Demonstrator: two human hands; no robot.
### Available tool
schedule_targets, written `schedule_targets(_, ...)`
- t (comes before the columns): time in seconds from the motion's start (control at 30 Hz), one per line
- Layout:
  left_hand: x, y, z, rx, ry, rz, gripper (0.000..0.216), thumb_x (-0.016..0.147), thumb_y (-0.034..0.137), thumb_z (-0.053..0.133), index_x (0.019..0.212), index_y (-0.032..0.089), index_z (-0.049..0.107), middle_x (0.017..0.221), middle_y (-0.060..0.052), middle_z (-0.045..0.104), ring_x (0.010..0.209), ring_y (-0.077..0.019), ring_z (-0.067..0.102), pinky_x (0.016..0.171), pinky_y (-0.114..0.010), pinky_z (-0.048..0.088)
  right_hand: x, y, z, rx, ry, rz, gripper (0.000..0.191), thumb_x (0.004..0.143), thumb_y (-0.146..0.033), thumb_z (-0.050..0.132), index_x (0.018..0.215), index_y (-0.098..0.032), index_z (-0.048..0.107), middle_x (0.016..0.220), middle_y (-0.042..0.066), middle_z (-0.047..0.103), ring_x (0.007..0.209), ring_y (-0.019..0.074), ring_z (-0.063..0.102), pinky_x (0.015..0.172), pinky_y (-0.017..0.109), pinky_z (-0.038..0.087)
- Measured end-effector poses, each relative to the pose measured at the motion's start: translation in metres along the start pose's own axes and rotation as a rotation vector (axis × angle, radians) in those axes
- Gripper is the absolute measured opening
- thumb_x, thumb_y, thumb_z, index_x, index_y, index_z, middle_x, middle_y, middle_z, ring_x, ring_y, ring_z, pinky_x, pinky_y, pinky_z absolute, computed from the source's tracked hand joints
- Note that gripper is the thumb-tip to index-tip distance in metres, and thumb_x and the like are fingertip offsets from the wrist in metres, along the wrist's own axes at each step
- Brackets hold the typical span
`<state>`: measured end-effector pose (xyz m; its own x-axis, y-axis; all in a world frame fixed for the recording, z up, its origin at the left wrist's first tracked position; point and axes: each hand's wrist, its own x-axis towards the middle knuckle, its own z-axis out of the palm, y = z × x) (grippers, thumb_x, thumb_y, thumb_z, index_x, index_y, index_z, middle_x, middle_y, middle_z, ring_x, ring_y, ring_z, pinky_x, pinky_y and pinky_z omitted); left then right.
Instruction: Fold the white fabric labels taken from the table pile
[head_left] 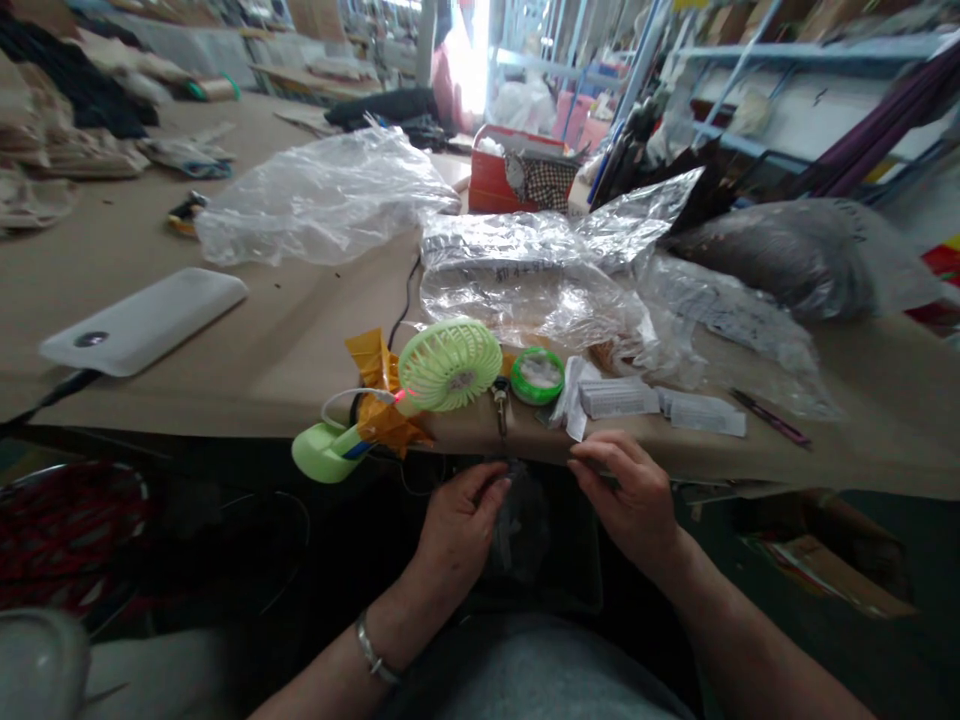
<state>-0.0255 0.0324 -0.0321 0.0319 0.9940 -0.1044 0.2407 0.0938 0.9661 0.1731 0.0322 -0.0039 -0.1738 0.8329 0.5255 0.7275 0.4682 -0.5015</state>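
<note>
My left hand [459, 520] is at the table's front edge, thumb and forefinger pinched together. What lies between them is too small and dark to name. Just beyond its fingertips a small metal fitting [501, 400] stands at the edge, beside a green round tub [537, 375] with whitish contents. To the right, my right hand [630, 490] has its thumb and fingertips drawn close together; anything in them cannot be made out. Near those fingertips lie a folded white strip [574, 395] and a stack of printed labels [619, 397]. Below, between both hands, is a dim see-through plastic bag [521, 525].
A light green fan [450, 365] is fixed with orange tape [373, 360] at the edge. Clear plastic bags [525, 280] spread behind it. A white power bank [146, 320] lies left, tweezers [772, 418] right. A red box [506, 170] stands farther back.
</note>
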Motion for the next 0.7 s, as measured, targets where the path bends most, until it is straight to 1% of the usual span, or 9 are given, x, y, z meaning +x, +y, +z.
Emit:
schedule_targets(0.07, 0.000, -0.005, 0.004, -0.002, 0.003, -0.016, 0.020, 0.075, 0.026, 0.063, 0.091, 0.020, 0.072, 0.094, -0.005, 0.074, 0.088, -0.0207, 0.066, 0.083, -0.030, 0.048, 0.001, 0.015, -0.003, -0.203, 0.030, -0.055, 0.017, 0.085, -0.024, 0.057, 0.099, -0.020, 0.066, 0.093, 0.008, 0.065, 0.093, 0.0230, 0.058, 0.085, 0.038, 0.048)
schedule_targets(0.13, -0.001, -0.007, 0.008, -0.008, -0.020, -0.046, 0.019, 0.075, 0.026, 0.062, 0.089, 0.020, 0.073, 0.091, -0.005, 0.074, 0.086, -0.0210, 0.067, 0.081, -0.030, 0.048, 0.002, 0.028, -0.001, -0.340, 0.010, -0.088, 0.023, 0.085, -0.025, 0.057, 0.106, -0.018, 0.065, 0.101, 0.010, 0.066, 0.102, 0.0259, 0.055, 0.092, 0.042, 0.044)
schedule_targets(0.2, -0.004, -0.007, 0.011, -0.019, -0.054, -0.073, 0.015, 0.075, 0.025, 0.061, 0.083, 0.019, 0.073, 0.085, -0.005, 0.074, 0.080, -0.0200, 0.066, 0.077, -0.029, 0.048, 0.003, 0.036, 0.003, -0.385, 0.008, -0.114, 0.021, 0.086, -0.023, 0.056, 0.104, -0.018, 0.066, 0.103, 0.009, 0.067, 0.103, 0.0253, 0.056, 0.092, 0.042, 0.043)
schedule_targets(0.3, -0.007, -0.002, 0.014, -0.053, -0.108, -0.096, 0.013, 0.076, 0.023, 0.060, 0.076, 0.018, 0.072, 0.075, -0.002, 0.072, 0.073, -0.0173, 0.064, 0.071, -0.027, 0.046, 0.003, 0.038, 0.003, -0.330, 0.056, -0.139, 0.016, 0.088, -0.019, 0.055, 0.096, -0.020, 0.069, 0.096, 0.006, 0.070, 0.097, 0.0219, 0.059, 0.090, 0.039, 0.044)
schedule_targets(0.4, -0.007, 0.010, 0.018, -0.196, -0.185, -0.210, 0.014, 0.076, 0.026, 0.061, 0.072, 0.016, 0.070, 0.068, -0.002, 0.069, 0.067, -0.0149, 0.061, 0.066, -0.025, 0.045, 0.001, 0.029, -0.003, -0.234, 0.075, -0.152, 0.016, 0.088, -0.018, 0.055, 0.093, -0.022, 0.070, 0.091, 0.006, 0.070, 0.094, 0.0203, 0.060, 0.087, 0.037, 0.047)
schedule_targets(0.5, -0.005, 0.025, 0.025, -0.514, -0.300, -0.420, 0.022, 0.075, 0.036, 0.065, 0.080, 0.014, 0.068, 0.073, -0.005, 0.069, 0.067, -0.0146, 0.062, 0.066, -0.027, 0.047, -0.009, 0.011, -0.007, -0.139, 0.044, -0.206, 0.017, 0.086, -0.015, 0.056, 0.094, -0.023, 0.069, 0.090, 0.005, 0.070, 0.095, 0.0203, 0.060, 0.085, 0.038, 0.048)
schedule_targets(0.57, -0.003, 0.033, 0.031, -0.741, -0.381, -0.511, 0.029, 0.073, 0.040, 0.069, 0.082, 0.013, 0.066, 0.075, -0.005, 0.068, 0.065, -0.0129, 0.061, 0.065, -0.026, 0.048, -0.018, -0.003, -0.006, -0.081, 0.002, -0.260, 0.017, 0.085, -0.014, 0.056, 0.094, -0.022, 0.068, 0.090, 0.005, 0.070, 0.095, 0.0205, 0.060, 0.084, 0.038, 0.048)
schedule_targets(0.63, 0.000, 0.038, 0.037, -0.880, -0.393, -0.550, 0.028, 0.070, 0.037, 0.073, 0.077, 0.011, 0.065, 0.070, -0.003, 0.065, 0.057, -0.0091, 0.057, 0.056, -0.022, 0.045, -0.027, -0.014, -0.004, -0.044, -0.050, -0.313, 0.016, 0.085, -0.014, 0.056, 0.094, -0.021, 0.067, 0.089, 0.005, 0.070, 0.094, 0.0205, 0.061, 0.084, 0.038, 0.048)
schedule_targets(0.7, 0.002, 0.039, 0.041, -0.911, -0.339, -0.563, 0.022, 0.069, 0.029, 0.074, 0.075, 0.010, 0.065, 0.066, -0.002, 0.063, 0.053, -0.0072, 0.054, 0.050, -0.018, 0.042, -0.032, -0.018, -0.004, -0.027, -0.085, -0.339, 0.017, 0.085, -0.013, 0.054, 0.095, -0.021, 0.066, 0.088, 0.004, 0.070, 0.093, 0.0202, 0.061, 0.085, 0.038, 0.048)
